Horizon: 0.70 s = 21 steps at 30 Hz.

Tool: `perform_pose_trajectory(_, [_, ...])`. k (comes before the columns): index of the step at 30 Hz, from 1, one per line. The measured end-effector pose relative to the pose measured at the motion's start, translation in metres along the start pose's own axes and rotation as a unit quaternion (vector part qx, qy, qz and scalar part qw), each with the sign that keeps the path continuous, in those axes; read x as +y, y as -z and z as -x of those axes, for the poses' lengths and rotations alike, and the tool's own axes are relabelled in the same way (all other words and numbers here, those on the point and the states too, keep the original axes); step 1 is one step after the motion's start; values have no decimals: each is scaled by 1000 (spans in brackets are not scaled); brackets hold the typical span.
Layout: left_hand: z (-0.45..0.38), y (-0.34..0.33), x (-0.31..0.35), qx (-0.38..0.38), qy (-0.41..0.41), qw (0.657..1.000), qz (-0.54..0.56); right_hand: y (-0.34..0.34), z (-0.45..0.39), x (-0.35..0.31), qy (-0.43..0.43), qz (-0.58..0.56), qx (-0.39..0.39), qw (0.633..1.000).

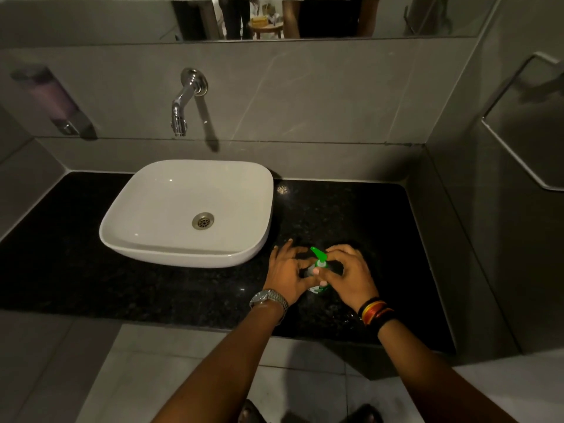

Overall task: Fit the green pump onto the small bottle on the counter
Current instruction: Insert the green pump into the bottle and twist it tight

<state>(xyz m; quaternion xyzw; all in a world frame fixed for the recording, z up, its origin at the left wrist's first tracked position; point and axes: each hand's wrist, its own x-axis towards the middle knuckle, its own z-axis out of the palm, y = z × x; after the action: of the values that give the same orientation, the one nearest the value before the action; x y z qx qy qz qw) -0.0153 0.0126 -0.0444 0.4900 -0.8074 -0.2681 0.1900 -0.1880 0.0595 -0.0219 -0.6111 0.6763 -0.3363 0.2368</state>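
Green pump (318,256) is sitting on top of the small bottle (317,286), its nozzle pointing away and to the left. That bottle is standing on the black counter (351,215), near its front edge and just right of the white basin (186,213). Both hands are closing in on it from either side. The left hand (287,271), with a metal watch (268,301) on its wrist, is curling its fingers around the bottle's left side, thumb lying across the front. The right hand (351,274), wearing coloured bands (377,312) at the wrist, is pinching at the pump's collar with fingers bent narrow. Whether the collar is seated fully on the neck cannot be told, since the fingers are covering it. A chrome tap (186,100) is jutting from the far wall above the basin.
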Motion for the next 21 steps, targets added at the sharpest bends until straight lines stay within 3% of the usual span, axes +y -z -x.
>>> perform_pose_trajectory(4, [-1,1,1,2,-1,1000,2,-5,-8,-8,-27,28,27,999])
perform_pose_trajectory(11, [0,-3,-1,12,1,1000,-9,-3,-3,-2,30,68,-15,997])
perform_pose_trajectory(17, [0,-13,-2,69,-15,997,-39,-11,6,1,44,157,50,985])
perform_pose_trajectory(21, [0,-9,-3,63,-4,997,-41,-12,4,-8,13,130,37,991])
